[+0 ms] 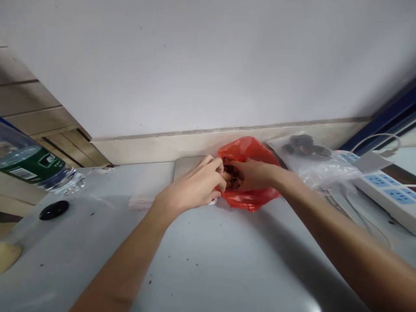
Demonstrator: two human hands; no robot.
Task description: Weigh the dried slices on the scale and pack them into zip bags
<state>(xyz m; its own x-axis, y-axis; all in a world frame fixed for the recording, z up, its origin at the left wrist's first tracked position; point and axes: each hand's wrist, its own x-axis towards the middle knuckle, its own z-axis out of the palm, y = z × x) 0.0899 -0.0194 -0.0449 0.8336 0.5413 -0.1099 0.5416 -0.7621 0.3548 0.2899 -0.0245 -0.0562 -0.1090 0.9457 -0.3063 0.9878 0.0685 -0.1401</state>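
Observation:
A red plastic bag [248, 149] lies with its mouth toward me on the table [195, 242], close to the wall. My left hand [204, 180] pinches the left edge of its mouth, fingers curled. Inside the opening are dark brown pieces [235, 182] whose kind I cannot make out. Reaching in from the right, my right hand [251, 173] is curled around some of these pieces, its fingertips partly hidden. Under and behind my left hand is a flat silver-grey object [185, 164], mostly covered.
A clear bottle [35, 164] with a green label stands left, near a black disc [54, 209] and a pale rounded object [9, 255]. Pale sheets [143, 195] lie left of my hand. To the right are a clear bag [312, 160] with dark pieces, a power strip [386, 190] and cables.

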